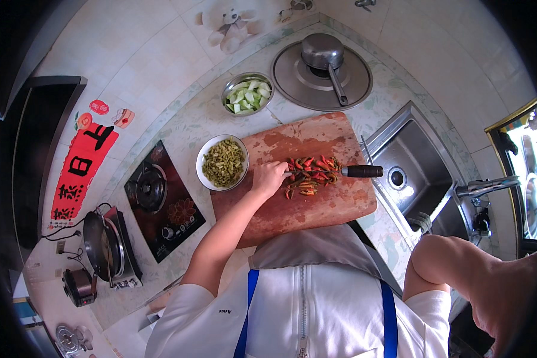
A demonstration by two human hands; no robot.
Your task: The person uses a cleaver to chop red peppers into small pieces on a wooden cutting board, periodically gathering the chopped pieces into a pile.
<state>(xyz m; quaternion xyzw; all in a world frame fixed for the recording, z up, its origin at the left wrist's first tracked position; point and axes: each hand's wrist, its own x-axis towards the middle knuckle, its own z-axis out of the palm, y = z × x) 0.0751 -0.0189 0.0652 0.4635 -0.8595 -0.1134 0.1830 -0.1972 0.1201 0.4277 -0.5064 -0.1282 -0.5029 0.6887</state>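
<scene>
My left hand (269, 177) grips the tip end of a kitchen knife. The knife's dark handle (362, 171) points right, with nobody's hand on it. Its blade, seen nearly edge-on, crosses a heap of cut red and green chilli peppers (311, 185). These lie on a wet-patched wooden cutting board (268, 219). My right arm is bent and raised close to the camera; my right hand (508, 295) is partly in view at the right rim, its fingers not clearly visible. A white bowl of chopped green vegetable pieces (223, 162) stands at the board's left edge.
A steel bowl of pale green vegetable slices (248, 96) stands behind the board. Nearby, a saucepan (323, 51) rests on a large metal lid (286, 85). A steel sink (423, 165) is right; a hob (161, 201), a wok (99, 246) and a small cooker (78, 286) are left.
</scene>
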